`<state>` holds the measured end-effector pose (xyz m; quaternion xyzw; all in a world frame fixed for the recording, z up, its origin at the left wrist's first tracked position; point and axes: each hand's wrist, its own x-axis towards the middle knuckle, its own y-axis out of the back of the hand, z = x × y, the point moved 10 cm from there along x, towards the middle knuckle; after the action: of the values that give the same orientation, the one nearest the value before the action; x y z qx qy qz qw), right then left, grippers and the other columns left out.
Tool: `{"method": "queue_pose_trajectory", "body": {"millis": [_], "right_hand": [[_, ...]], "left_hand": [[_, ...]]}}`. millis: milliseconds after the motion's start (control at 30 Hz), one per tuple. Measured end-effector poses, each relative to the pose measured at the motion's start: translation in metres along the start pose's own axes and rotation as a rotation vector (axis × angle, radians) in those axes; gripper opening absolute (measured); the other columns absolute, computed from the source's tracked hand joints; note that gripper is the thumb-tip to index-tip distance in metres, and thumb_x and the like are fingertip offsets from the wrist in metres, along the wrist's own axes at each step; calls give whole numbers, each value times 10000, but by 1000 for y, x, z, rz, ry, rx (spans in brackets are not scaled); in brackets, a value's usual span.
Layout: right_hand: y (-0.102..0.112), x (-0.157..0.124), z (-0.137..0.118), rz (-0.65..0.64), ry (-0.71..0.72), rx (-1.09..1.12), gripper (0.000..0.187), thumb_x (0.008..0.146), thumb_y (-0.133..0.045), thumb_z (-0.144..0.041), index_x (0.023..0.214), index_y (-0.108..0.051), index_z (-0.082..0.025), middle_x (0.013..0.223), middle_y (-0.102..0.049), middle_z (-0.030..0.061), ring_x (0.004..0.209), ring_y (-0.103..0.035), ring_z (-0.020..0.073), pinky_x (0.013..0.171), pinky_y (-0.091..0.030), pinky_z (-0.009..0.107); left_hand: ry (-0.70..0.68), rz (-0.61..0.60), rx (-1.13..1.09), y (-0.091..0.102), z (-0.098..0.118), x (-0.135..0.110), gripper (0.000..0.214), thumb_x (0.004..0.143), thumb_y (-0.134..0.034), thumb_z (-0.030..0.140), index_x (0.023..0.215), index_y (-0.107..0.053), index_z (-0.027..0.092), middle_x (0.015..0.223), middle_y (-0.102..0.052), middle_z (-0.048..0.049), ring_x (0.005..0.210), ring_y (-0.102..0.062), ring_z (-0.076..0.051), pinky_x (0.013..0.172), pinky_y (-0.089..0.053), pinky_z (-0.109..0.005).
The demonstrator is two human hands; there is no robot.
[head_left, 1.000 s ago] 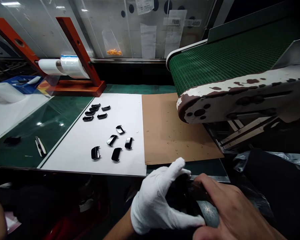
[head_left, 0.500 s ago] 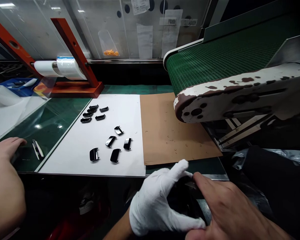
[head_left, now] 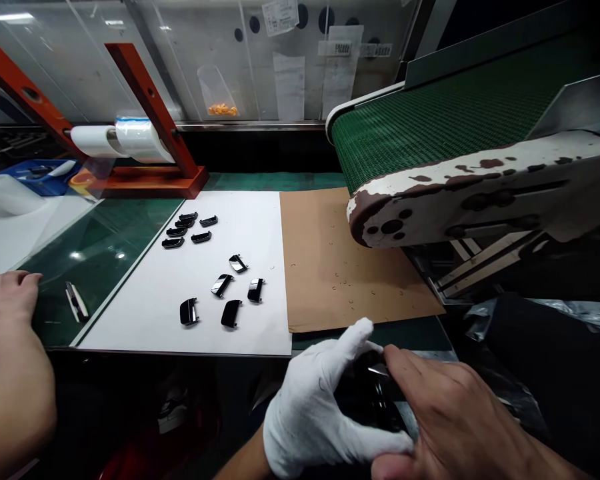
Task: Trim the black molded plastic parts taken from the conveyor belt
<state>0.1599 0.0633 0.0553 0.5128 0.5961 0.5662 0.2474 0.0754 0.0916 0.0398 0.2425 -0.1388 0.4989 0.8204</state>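
My left hand [head_left: 313, 407], in a white glove, is curved with thumb and fingers around a glossy black plastic part [head_left: 380, 393] below the table's front edge. My bare right hand [head_left: 445, 407] grips the same part from the other side, its fingertips meeting the glove's. Much of the part is dark and covered by the hands. Several small black plastic pieces with end pins lie on the white sheet [head_left: 140, 307], such as one piece [head_left: 189, 311] near its front edge. Brown cardboard [head_left: 350, 267] lies just beyond my hands, with tiny dark curled bits on it.
A co-worker's bare arm [head_left: 15, 360] rests at the left, near a utility knife [head_left: 76, 301]. An orange stand [head_left: 145, 180] holds film rolls [head_left: 143, 140] at the back left. A green conveyor [head_left: 445, 127] overhangs the right side. A blue tray [head_left: 40, 177] stands far left.
The black part between my hands has tilted slightly and now catches more light. The co-worker's hand has drawn back a little to the left. The view has shifted slightly.
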Motion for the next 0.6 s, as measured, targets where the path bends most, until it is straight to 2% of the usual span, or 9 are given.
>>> {"method": "queue_pose_trajectory", "body": {"millis": [167, 367, 600], "right_hand": [[2, 0, 1, 40, -9, 12, 845, 806, -66, -810, 678, -576, -149, 505, -567, 45, 393, -588, 214, 377, -415, 323], [-3, -4, 5, 36, -26, 59, 856, 789, -62, -826, 671, -578, -153, 517, -564, 40, 395, -573, 204, 384, -401, 324], [-11, -6, 10, 10, -43, 92, 849, 773, -61, -840, 676, -569, -167, 538, -580, 49, 414, -577, 219, 404, -405, 337]], "left_hand": [[-16, 31, 5, 1, 2, 0, 899, 609, -853, 366, 1386, -416, 250, 1040, -719, -36, 876, -718, -188, 859, -578, -247], [8, 54, 27, 1, -2, -3, 871, 609, -844, 372, 1370, -444, 234, 1026, -718, -42, 863, -720, -183, 839, -579, -224], [38, 35, 27, -5, -10, -5, 884, 629, -838, 426, 1386, -421, 243, 1021, -712, -46, 866, -715, -187, 839, -581, -248]]}}
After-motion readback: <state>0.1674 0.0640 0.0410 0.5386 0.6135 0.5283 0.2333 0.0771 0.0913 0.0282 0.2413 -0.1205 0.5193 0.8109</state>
